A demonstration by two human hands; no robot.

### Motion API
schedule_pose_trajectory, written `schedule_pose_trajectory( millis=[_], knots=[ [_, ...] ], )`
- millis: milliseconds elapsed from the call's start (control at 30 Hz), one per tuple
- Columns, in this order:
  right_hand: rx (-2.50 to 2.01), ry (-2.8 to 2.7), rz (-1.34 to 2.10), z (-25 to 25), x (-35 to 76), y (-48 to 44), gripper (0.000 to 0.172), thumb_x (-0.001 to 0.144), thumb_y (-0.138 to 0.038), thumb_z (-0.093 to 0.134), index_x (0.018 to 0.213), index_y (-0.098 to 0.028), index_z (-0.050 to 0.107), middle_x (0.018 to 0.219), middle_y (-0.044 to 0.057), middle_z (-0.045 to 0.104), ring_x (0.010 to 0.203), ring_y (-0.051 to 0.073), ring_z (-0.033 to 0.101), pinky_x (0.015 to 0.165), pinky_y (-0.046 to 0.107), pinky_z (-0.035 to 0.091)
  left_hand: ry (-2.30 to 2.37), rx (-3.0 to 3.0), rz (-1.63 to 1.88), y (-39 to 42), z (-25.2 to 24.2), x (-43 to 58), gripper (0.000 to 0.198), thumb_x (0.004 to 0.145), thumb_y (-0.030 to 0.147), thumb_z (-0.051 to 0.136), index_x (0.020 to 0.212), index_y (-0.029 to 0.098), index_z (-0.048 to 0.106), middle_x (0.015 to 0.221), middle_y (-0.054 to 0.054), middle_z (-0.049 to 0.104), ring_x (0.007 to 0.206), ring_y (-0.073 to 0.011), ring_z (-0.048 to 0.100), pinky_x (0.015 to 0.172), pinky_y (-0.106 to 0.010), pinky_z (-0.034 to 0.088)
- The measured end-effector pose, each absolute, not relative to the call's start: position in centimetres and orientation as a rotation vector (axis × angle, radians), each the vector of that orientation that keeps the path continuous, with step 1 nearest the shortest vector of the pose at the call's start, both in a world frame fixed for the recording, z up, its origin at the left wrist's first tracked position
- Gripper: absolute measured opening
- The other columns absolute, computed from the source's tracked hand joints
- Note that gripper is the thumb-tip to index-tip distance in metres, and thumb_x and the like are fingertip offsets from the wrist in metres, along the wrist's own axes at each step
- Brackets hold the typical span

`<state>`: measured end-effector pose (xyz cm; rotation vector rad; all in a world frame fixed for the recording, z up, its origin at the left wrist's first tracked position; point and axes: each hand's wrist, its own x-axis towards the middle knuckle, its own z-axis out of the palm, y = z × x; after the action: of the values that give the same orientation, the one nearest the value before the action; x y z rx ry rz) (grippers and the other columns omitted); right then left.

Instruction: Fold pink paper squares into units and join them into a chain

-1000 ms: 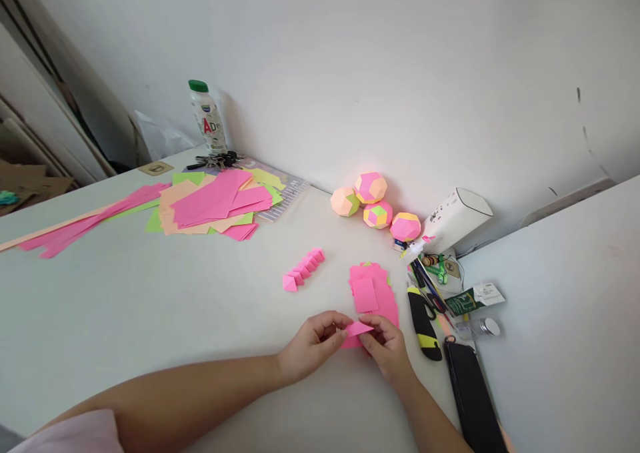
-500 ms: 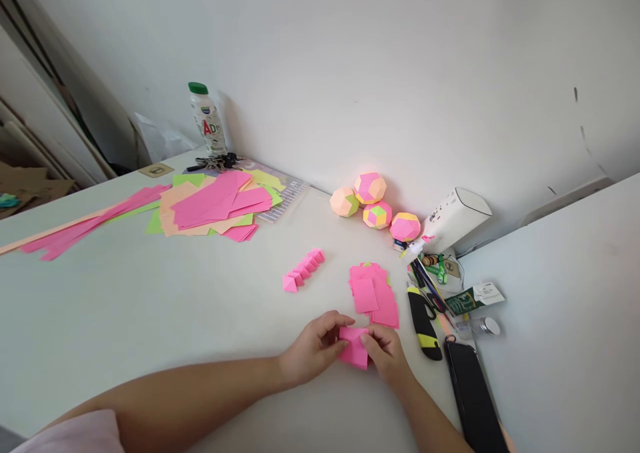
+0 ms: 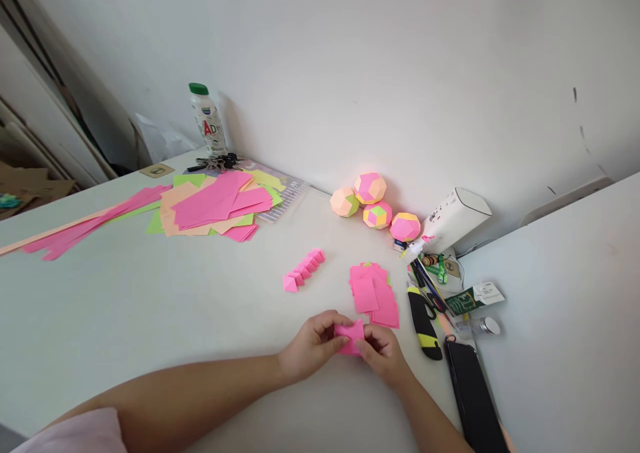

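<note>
Between my two hands is a small pink sheet of paper (image 3: 351, 337), held near the front of the table. My left hand (image 3: 313, 346) pinches its left side, thumb on top. On the right side, the thumb and fingers of my right hand (image 3: 383, 351) grip the same sheet. Just beyond my hands lies a stack of pink paper pieces (image 3: 380, 296), with a little green showing at its far end. A row of folded pink paper units (image 3: 303, 270) rests farther left, overlapping one another.
Several multicoloured paper balls (image 3: 370, 188) sit by the wall. A utility knife (image 3: 424, 323), a black phone (image 3: 473, 393) and a white container (image 3: 457, 219) line the right. Coloured paper (image 3: 210, 203), long strips (image 3: 100, 219), keys (image 3: 217, 162) and a bottle (image 3: 207, 119) are at left.
The pink sheet has shifted slightly up and left and shows less of its lower part. My right thumb has moved left across it. The left hand has barely moved.
</note>
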<state>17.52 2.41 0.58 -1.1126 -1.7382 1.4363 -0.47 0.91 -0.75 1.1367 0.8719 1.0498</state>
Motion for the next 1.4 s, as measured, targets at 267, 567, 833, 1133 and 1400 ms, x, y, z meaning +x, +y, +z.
schedule_pose_trajectory(
  millis=[267,567,833,1133,1400],
  knots=[
    [-1.144,-1.554,1.451,0.2,17.8,2.5,0.03,0.077,-0.044,0.061,0.063,-0.018,0.052,0.056,-0.004,0.042,0.048,0.01,0.035,0.046,0.022,0.029,0.814,0.997,0.937,0.8,0.2,-0.5,0.045,0.069,0.04,0.07,0.106,0.019,0.054,0.077,0.001,0.053,0.068,-0.0127,0.051,0.064,-0.029,0.044],
    [-1.1,-1.547,1.551,0.4,17.7,2.5,0.03,0.074,-0.038,0.066,0.06,-0.017,0.049,0.055,-0.005,0.042,0.048,0.008,0.035,0.045,0.021,0.028,0.793,0.998,0.983,0.9,0.0,-0.5,0.046,0.074,0.041,0.065,0.111,0.02,0.048,0.074,0.003,0.045,0.068,-0.0112,0.047,0.065,-0.028,0.042],
    [-1.121,-1.29,1.609,-0.3,17.9,2.5,0.029,0.068,-0.039,0.071,0.069,-0.017,0.053,0.056,-0.005,0.05,0.046,0.007,0.04,0.044,0.018,0.032,0.76,0.977,1.036,1.0,0.0,-0.5,0.039,0.077,0.033,0.063,0.11,0.019,0.048,0.081,0.0,0.052,0.076,-0.0139,0.055,0.069,-0.029,0.043],
    [-1.137,-1.002,1.572,-1.4,18.4,2.9,0.026,0.071,-0.038,0.07,0.074,-0.019,0.053,0.054,-0.005,0.054,0.042,0.006,0.045,0.04,0.016,0.033,0.788,0.938,1.018,1.2,-0.3,-0.6,0.037,0.07,0.011,0.058,0.105,0.022,0.05,0.094,-0.002,0.05,0.08,-0.0162,0.062,0.065,-0.028,0.043],
    [-1.117,-1.035,1.584,-1.3,18.4,2.8,0.026,0.073,-0.037,0.069,0.073,-0.019,0.051,0.054,-0.005,0.054,0.042,0.006,0.045,0.041,0.017,0.032,0.801,0.962,1.024,1.1,-0.4,-0.6,0.032,0.068,0.006,0.056,0.097,0.02,0.054,0.083,0.001,0.051,0.079,-0.0168,0.063,0.066,-0.029,0.044]
  ],
)
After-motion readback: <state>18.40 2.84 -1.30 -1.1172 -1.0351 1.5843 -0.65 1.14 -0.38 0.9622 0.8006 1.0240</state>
